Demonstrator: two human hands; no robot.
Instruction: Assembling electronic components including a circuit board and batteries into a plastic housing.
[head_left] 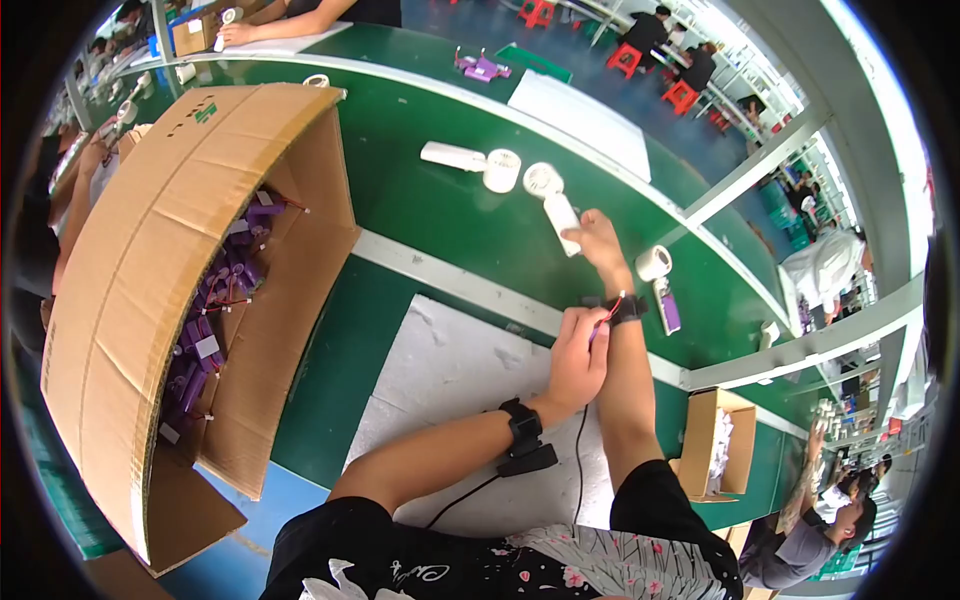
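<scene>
My right hand (597, 241) reaches forward over the green surface, its fingers closed on the handle of a white handheld fan (560, 220). Close to my right wrist, my left hand (579, 362) is closed around a small purple battery pack (597, 330), mostly hidden by the fingers; its thin red and black wires stick up. Left of the held fan lies another white handheld fan (502, 171). To the right of my right forearm rests a third fan (655, 263), with a purple battery pack (668, 308) showing in its handle.
A large open cardboard box (190, 180) on the left holds many purple battery packs (207, 347). A white sheet (430, 350) covers the bench before me. A metal rail (450, 277) runs beyond it. A smaller carton (703, 440) stands right. Co-workers sit at both sides.
</scene>
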